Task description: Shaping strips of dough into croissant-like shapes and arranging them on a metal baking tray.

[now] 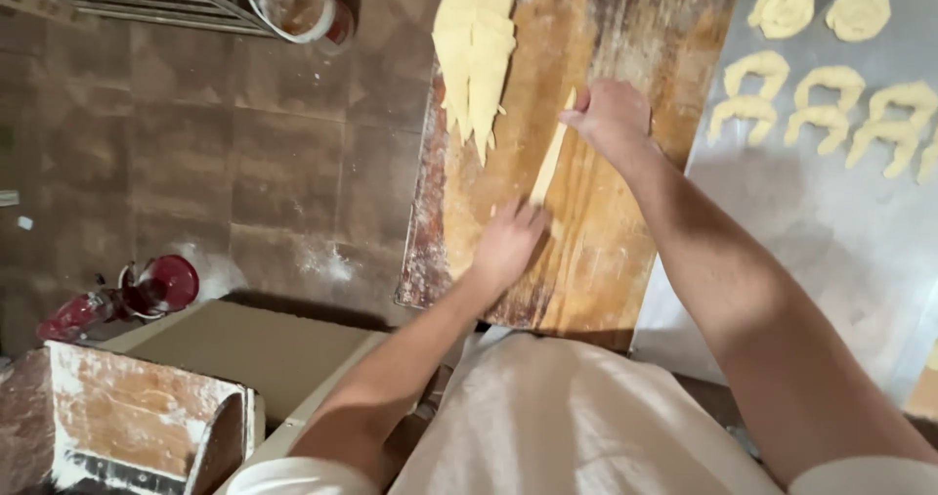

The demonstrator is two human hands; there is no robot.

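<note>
Dough strip lies stretched on the floury wooden surface. Right hand pinches its far tip, left hand presses flat and open on the near end. Looks soft, stretchy, easy to tear, so holding the ends seems smart.

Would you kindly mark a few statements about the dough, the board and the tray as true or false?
1. Both hands are on one strip of dough. True: the right hand holds its far end, the left hand its near end.
2. The strip lies on a metal tray. False: it lies on the wooden board.
3. Cut dough triangles lie at the board's far end. True.
4. The tray holds only unshaped dough. False: it holds crescents and two round coils.
</note>
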